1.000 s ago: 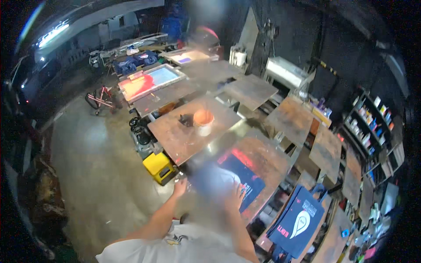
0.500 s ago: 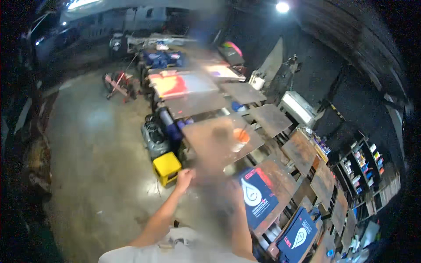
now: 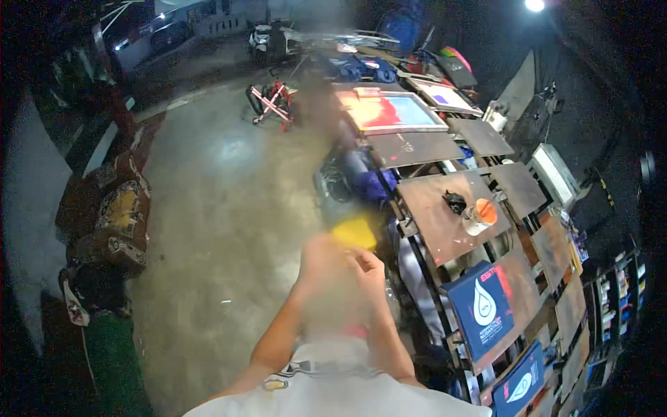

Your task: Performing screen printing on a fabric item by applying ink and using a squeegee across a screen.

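Both hands are raised close together in front of my chest, above the floor. My left hand (image 3: 318,258) is smeared by a blurred band down the middle of the view, so its fingers cannot be read. Beside it, my right hand (image 3: 368,267) has its fingers curled in; whatever they hold, if anything, is hidden. To the right, a navy fabric piece with a white drop print (image 3: 481,311) lies flat on a brown printing board (image 3: 522,285). A second navy printed piece (image 3: 520,383) lies on a nearer board.
A cup with orange contents (image 3: 481,217) and a black crumpled thing (image 3: 455,202) stand on another board (image 3: 434,215). Beyond is a framed screen with red and yellow ink (image 3: 392,111). A yellow crate (image 3: 356,233) sits past my hands. Patterned armchairs (image 3: 118,215) line the left.
The view has swung left, so the boards appear farther right. My right hand has come away from beside the printed navy fabric, and both hands are now close together.
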### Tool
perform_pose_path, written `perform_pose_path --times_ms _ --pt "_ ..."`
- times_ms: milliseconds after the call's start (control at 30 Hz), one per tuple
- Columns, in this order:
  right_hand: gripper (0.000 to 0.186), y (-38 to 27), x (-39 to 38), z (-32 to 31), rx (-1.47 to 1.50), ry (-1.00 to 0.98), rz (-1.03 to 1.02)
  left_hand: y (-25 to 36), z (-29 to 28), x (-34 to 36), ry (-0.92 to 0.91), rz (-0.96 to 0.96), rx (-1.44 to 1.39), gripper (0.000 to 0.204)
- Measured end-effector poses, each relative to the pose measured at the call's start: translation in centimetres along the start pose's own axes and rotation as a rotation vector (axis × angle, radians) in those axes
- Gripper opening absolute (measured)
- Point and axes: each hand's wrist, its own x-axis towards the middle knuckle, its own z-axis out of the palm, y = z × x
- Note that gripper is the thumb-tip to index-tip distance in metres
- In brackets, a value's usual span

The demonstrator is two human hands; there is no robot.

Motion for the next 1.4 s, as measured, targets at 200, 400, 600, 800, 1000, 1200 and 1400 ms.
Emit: perform_pose_path --times_ms 200,400,600,800,1000,1200,1400 --pt "0.018 0.2 3.9 4.8 0.021 -0.06 -0.076 -2.5 -4.0 1.9 0.211 0.079 -0.089 0.011" --pt "0.013 3.9 11.7 7.6 -0.003 -0.086 -0.077 -4.0 -7.3 6.9 0.294 -0.001 -0.079 0.009" --pt "0.015 3.5 22.0 10.6 -0.232 -0.156 -0.205 -5.3 -11.5 15.4 0.329 0.04 0.137 0.007" --pt "0.014 1.9 31.2 13.5 -0.102 -0.245 -0.156 -7.9 -14.9 24.2 0.35 0.197 0.404 0.007" --pt "0.015 4.3 39.7 12.7 -0.126 -0.309 -0.252 -11.8 -15.5 31.2 0.319 0.264 0.361 0.008" --pt "0.018 6.7 45.6 14.4 -0.109 -0.278 -0.114 -18.3 -18.1 37.3 0.262 0.164 0.224 0.007" --pt "0.017 8.4 52.9 17.2 -0.314 -0.202 -0.212 -19.8 -21.6 45.0 0.159 0.159 0.214 0.009"
